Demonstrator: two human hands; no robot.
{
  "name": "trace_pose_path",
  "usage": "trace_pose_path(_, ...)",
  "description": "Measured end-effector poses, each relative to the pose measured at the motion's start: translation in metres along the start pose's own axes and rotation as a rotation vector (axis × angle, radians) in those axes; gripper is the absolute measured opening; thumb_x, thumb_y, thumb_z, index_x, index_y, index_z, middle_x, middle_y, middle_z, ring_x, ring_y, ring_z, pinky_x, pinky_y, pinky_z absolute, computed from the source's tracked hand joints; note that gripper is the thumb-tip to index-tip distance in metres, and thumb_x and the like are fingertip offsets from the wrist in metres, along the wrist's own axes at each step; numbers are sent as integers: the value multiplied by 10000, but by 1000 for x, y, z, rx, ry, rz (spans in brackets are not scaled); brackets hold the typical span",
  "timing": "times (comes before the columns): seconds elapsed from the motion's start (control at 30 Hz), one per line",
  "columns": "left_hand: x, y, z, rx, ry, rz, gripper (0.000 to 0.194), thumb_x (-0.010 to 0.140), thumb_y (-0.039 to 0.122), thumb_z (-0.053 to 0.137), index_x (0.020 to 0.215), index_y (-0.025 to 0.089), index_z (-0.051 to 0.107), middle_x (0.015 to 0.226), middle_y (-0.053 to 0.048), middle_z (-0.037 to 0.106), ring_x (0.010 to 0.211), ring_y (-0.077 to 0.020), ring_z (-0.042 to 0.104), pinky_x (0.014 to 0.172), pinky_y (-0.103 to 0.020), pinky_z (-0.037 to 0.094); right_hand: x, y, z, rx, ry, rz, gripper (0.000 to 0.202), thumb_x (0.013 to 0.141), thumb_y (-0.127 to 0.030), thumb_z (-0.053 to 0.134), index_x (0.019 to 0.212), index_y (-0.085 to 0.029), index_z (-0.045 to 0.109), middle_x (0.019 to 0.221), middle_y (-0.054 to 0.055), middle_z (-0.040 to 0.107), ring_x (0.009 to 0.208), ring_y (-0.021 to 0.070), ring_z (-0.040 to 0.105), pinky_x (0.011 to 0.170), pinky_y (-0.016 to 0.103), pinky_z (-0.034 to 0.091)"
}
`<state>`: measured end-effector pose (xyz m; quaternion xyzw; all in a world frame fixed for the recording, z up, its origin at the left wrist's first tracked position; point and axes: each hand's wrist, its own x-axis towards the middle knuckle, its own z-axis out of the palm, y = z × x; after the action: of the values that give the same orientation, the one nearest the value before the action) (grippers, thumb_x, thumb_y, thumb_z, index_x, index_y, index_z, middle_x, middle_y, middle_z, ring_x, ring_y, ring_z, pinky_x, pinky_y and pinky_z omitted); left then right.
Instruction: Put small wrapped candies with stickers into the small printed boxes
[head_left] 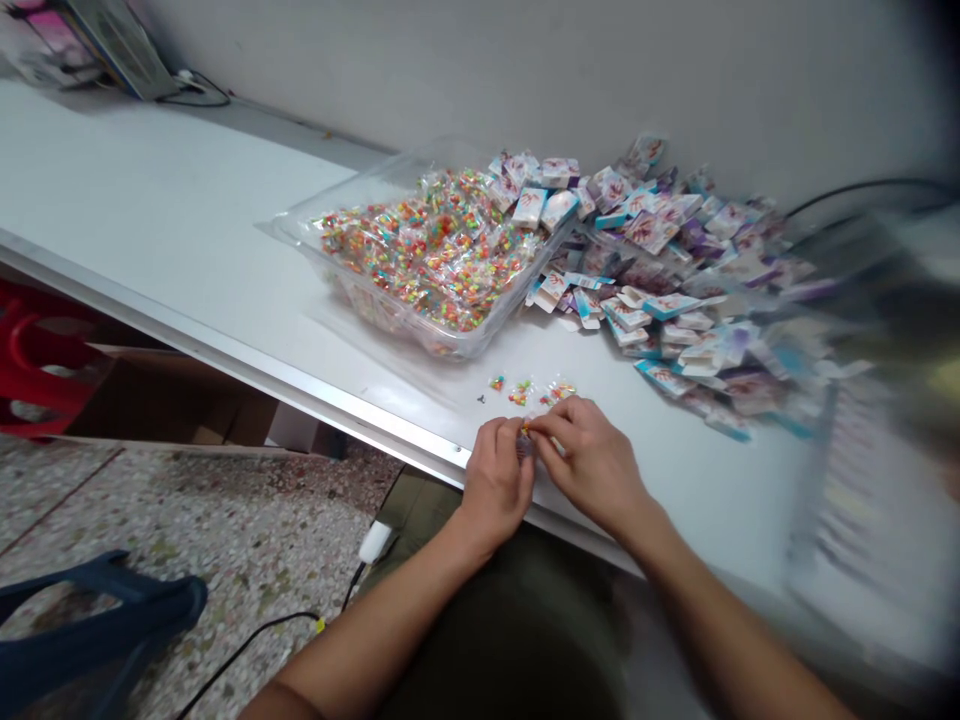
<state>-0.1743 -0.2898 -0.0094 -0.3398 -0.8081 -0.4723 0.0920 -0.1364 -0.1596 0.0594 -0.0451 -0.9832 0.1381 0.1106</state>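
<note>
My left hand (500,472) and my right hand (589,457) meet at the table's front edge, fingers closed around a small clear packet (524,440) with something orange at its top. Most of that packet is hidden by my fingers. Just beyond my hands lie small clear bags of coloured beads (519,391) and a tiny dark piece (481,398). Farther back, a clear plastic tray (450,343) is heaped with bags of multicoloured beads (420,245). Small printed boxes (652,225) in white, blue and purple are piled to its right, some resting on its rim.
The white table (187,230) runs along a grey wall. At the right, a clear container (862,500) is blurred. Below the table are an open cardboard box (180,400), a red stool (45,360), a blue stool (105,620) and a black cable (247,640).
</note>
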Motion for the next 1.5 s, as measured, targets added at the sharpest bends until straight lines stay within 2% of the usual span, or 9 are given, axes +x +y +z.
trace_pose_path(0.43,-7,-1,6,-6,82,3,384,850,107,526,1217,159,428,1089,-132,547,1016,-238,555,860,-407,530,-3,-5,9,130,197,32,115,840,-148,549,814,-185,655,1036,118,622,1075,291,473,912,457,405)
trace_pose_path(0.6,-9,-3,9,-19,106,-1,387,856,115,521,1224,173,419,1095,-130,546,1025,-239,555,861,-415,526,0,-7,8,64,54,40,107,826,-162,542,772,-211,620,932,88,675,1000,292,534,871,461,383)
trace_pose_path(0.8,-13,-4,5,-46,128,22,418,857,126,542,1255,184,428,1119,-128,543,1034,-227,557,869,-402,521,0,-7,13,356,6,365,262,818,-288,553,1068,-219,516,824,18,683,698,201,640,636,313,436)
trace_pose_path(0.9,-10,-1,-9,-76,81,6,388,838,164,580,1218,199,507,1121,-116,548,1064,-238,548,903,-427,503,0,-7,10,355,-31,322,229,810,-262,548,1036,-227,555,772,3,690,698,194,644,645,301,436)
trace_pose_path(1.03,5,-3,-32,-377,-55,-266,110,865,244,570,919,177,638,1075,-102,603,939,-195,609,770,-336,531,1,-9,6,354,-61,235,221,792,-211,569,1010,-231,595,821,10,701,774,193,640,692,306,448)
trace_pose_path(1.1,16,-8,-40,-631,-178,-475,157,839,298,626,781,155,596,933,-77,649,742,-142,619,624,-267,518,1,-12,6,373,-86,235,225,795,-207,577,1016,-233,609,843,12,706,740,182,627,678,304,446)
trace_pose_path(1.2,31,-15,-46,-909,-368,-720,290,730,314,746,878,152,557,822,-28,669,535,-90,578,494,-227,487,-3,-10,9,488,-113,278,187,797,-241,601,979,-227,642,870,17,714,640,148,588,645,303,450)
trace_pose_path(1.4,40,-14,-50,-974,-470,-855,229,716,237,740,886,136,625,700,0,670,586,-111,657,594,-250,555,-22,13,26,1324,-239,522,355,740,-394,708,1034,-196,689,948,60,707,718,149,637,612,293,518)
trace_pose_path(1.5,41,-12,-50,-965,-468,-883,150,709,205,733,804,137,638,638,9,662,567,-107,652,588,-243,554,-26,16,36,1495,-229,657,313,673,-359,761,935,-198,706,853,39,695,665,133,620,533,254,491)
